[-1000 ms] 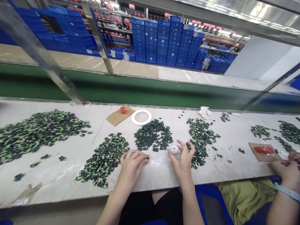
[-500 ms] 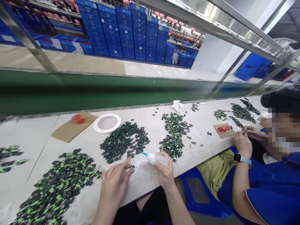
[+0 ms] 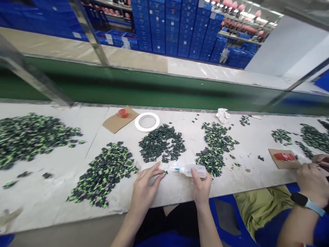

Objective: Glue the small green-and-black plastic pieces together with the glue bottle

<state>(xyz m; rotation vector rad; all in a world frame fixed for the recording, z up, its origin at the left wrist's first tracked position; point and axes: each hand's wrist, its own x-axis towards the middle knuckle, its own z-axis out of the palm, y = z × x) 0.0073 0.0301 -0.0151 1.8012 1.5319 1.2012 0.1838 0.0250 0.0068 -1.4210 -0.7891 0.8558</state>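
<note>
My right hand (image 3: 202, 185) is closed around a clear squeeze bottle (image 3: 189, 170) with a blue needle tip, held nearly level and pointing left. Just left of that tip, my left hand (image 3: 146, 183) pinches a small black-and-green piece (image 3: 165, 173) between thumb and fingertip. A small gap shows between tip and piece. Behind my hands lies a ring-shaped pile of small dark pieces (image 3: 154, 144). To the left of my left hand spreads a heap of black-and-green pieces (image 3: 108, 171); another heap (image 3: 212, 159) sits behind my right hand.
A roll of white tape (image 3: 138, 123) and a cardboard piece (image 3: 110, 125) with a red tub (image 3: 122, 113) lie at the back. Crumpled tissue (image 3: 222, 115) is nearby. At right, a co-worker's hand (image 3: 312, 180) is beside another cardboard (image 3: 279, 164). A green belt (image 3: 154, 91) runs behind.
The view has swung left, so the table appears shifted right. The bottle has tilted from slanting upward to nearly level, its tip now beside the pinched piece.
</note>
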